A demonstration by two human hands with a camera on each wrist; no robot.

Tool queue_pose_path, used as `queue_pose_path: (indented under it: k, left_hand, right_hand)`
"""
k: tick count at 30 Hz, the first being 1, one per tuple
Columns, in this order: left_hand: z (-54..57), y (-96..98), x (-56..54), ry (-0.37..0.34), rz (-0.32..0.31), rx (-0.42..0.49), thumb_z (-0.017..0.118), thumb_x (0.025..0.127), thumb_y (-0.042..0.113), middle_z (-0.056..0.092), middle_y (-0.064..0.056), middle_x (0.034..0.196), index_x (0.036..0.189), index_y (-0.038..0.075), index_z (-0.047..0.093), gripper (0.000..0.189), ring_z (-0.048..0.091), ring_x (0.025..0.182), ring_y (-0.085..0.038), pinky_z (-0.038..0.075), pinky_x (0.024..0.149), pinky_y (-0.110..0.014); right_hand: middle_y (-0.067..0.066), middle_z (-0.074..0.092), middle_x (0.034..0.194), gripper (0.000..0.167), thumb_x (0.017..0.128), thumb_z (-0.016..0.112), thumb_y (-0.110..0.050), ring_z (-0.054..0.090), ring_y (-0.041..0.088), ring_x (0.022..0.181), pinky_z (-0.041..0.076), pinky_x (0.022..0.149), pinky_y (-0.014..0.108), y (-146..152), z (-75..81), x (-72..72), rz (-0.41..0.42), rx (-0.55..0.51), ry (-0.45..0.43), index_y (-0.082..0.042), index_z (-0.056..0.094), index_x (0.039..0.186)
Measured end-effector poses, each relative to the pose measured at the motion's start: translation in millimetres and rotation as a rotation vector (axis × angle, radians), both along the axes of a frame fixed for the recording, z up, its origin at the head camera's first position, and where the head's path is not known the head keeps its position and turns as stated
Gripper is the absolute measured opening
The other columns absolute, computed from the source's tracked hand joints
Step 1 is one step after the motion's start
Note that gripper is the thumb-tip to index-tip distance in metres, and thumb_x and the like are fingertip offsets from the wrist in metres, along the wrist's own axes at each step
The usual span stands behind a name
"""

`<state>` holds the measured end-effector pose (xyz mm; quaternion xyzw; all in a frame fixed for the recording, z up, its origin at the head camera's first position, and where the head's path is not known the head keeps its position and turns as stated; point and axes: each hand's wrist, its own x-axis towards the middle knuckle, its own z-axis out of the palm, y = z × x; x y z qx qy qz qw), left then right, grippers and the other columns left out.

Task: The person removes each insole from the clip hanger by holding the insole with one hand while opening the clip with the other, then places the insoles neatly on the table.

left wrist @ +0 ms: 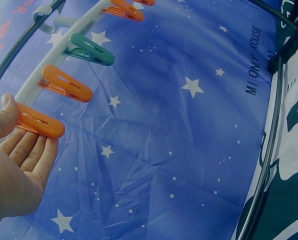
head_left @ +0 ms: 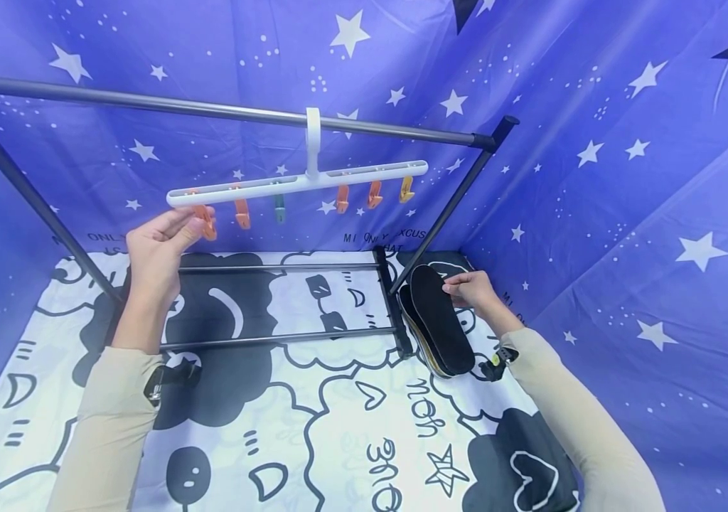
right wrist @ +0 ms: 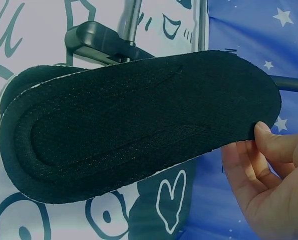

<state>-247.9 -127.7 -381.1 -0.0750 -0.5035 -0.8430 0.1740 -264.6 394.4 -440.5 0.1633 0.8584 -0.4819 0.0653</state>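
Observation:
My left hand (head_left: 161, 249) pinches the leftmost orange clip (left wrist: 41, 121) of a white clip hanger (head_left: 261, 188), thumb on one side and fingers on the other. The hanger hooks over the top bar of a dark metal rack. Over at the right, my right hand (head_left: 471, 290) pinches the edge of a black insole (right wrist: 139, 125) near its toe end, thumb on top. That insole is tilted up above other insoles (head_left: 424, 340), which lie stacked on the patterned cloth beside the rack's foot.
The rack's top bar (head_left: 178, 105) spans the view, with lower rails (head_left: 287, 340) near the cloth. More clips hang along the hanger: orange ones, a green clip (head_left: 279, 208) and a yellow clip (head_left: 407, 189). Blue star-printed fabric (head_left: 626, 213) encloses the back and sides.

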Motion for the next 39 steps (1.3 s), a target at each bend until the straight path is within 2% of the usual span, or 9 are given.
queue_pose_path:
  k: [6, 11, 16, 20, 23, 25, 27, 34, 39]
  left_hand:
    - [-0.1, 0.4, -0.6, 0.002, -0.006, 0.002, 0.074, 0.089, -0.004, 0.08, -0.005, 0.089, 0.109, -0.008, 0.075, 0.02, 0.075, 0.074, -0.014, 0.061, 0.08, -0.022]
    - [0.3, 0.9, -1.3, -0.003, 0.003, -0.021, 0.074, 0.089, -0.003, 0.08, -0.003, 0.089, 0.107, -0.006, 0.076, 0.019, 0.075, 0.074, -0.013, 0.061, 0.08, -0.021]
    - [0.5, 0.6, -2.0, -0.011, 0.013, -0.04, 0.075, 0.089, -0.003, 0.08, -0.002, 0.089, 0.108, -0.005, 0.076, 0.019, 0.075, 0.074, -0.012, 0.06, 0.081, -0.02]
    - [0.7, 0.4, -1.9, -0.012, 0.013, -0.042, 0.075, 0.089, -0.003, 0.08, -0.002, 0.089, 0.108, -0.005, 0.076, 0.019, 0.075, 0.075, -0.012, 0.06, 0.081, -0.02]
    - [1.0, 0.8, -1.3, -0.01, 0.013, -0.044, 0.074, 0.089, -0.003, 0.08, -0.002, 0.089, 0.107, -0.005, 0.076, 0.018, 0.075, 0.074, -0.012, 0.06, 0.081, -0.021]
    - [1.1, 0.9, -0.8, -0.008, 0.012, -0.043, 0.074, 0.089, -0.003, 0.08, -0.002, 0.089, 0.107, -0.005, 0.076, 0.018, 0.075, 0.074, -0.013, 0.06, 0.08, -0.021]
    - [0.8, 1.0, -0.5, -0.006, 0.014, -0.043, 0.074, 0.089, -0.003, 0.08, -0.002, 0.088, 0.107, -0.005, 0.076, 0.018, 0.075, 0.073, -0.012, 0.06, 0.08, -0.021]
    - [-1.2, -1.1, -1.5, -0.012, 0.018, -0.042, 0.074, 0.089, -0.002, 0.08, -0.001, 0.089, 0.107, -0.005, 0.076, 0.018, 0.075, 0.074, -0.012, 0.06, 0.081, -0.02]
    - [-1.8, -2.1, -1.6, -0.021, 0.019, -0.043, 0.075, 0.089, -0.002, 0.08, -0.001, 0.089, 0.108, -0.003, 0.077, 0.019, 0.075, 0.076, -0.011, 0.06, 0.081, -0.02]
  right_hand:
    - [-0.012, 0.065, 0.072, 0.033, 0.095, 0.068, -0.002, 0.067, 0.006, 0.068, 0.061, 0.063, 0.026, 2.3, -10.6, -7.3, 0.001, -0.006, -0.013, 0.016, 0.063, 0.123]
    - [-0.01, 0.064, 0.072, 0.031, 0.093, 0.07, -0.002, 0.066, 0.006, 0.065, 0.06, 0.06, 0.026, 0.0, -14.0, -10.1, -0.026, 0.008, -0.028, 0.015, 0.066, 0.119]
    - [-0.01, 0.065, 0.069, 0.029, 0.092, 0.07, -0.001, 0.065, 0.006, 0.064, 0.061, 0.06, 0.027, -1.8, -14.8, -9.6, -0.022, 0.008, -0.043, 0.016, 0.066, 0.116]
    - [-0.01, 0.065, 0.068, 0.031, 0.092, 0.071, -0.002, 0.064, 0.006, 0.064, 0.064, 0.067, 0.032, -0.8, -19.3, -10.3, -0.021, 0.016, -0.049, 0.016, 0.066, 0.117]
    - [-0.007, 0.066, 0.068, 0.024, 0.091, 0.072, -0.001, 0.065, 0.007, 0.062, 0.064, 0.068, 0.035, 2.8, -24.8, -12.7, -0.003, -0.011, -0.048, 0.014, 0.069, 0.108]
    - [-0.004, 0.068, 0.068, 0.016, 0.089, 0.074, -0.001, 0.066, 0.008, 0.061, 0.063, 0.064, 0.034, 5.8, -28.7, -14.6, 0.02, -0.054, -0.04, 0.011, 0.072, 0.099]
    - [-0.003, 0.068, 0.07, 0.014, 0.089, 0.074, 0.0, 0.067, 0.009, 0.062, 0.063, 0.062, 0.033, 7.0, -31.2, -15.7, 0.029, -0.068, -0.047, 0.011, 0.072, 0.097]
    - [-0.01, 0.067, 0.07, 0.031, 0.093, 0.069, 0.002, 0.065, 0.006, 0.065, 0.064, 0.066, 0.031, -0.2, -35.3, -16.6, -0.011, -0.005, -0.068, 0.019, 0.064, 0.118]
    - [-0.01, 0.068, 0.07, 0.032, 0.093, 0.069, 0.001, 0.066, 0.008, 0.068, 0.064, 0.067, 0.033, -2.0, -38.6, -17.7, 0.015, 0.033, -0.082, 0.018, 0.064, 0.119]
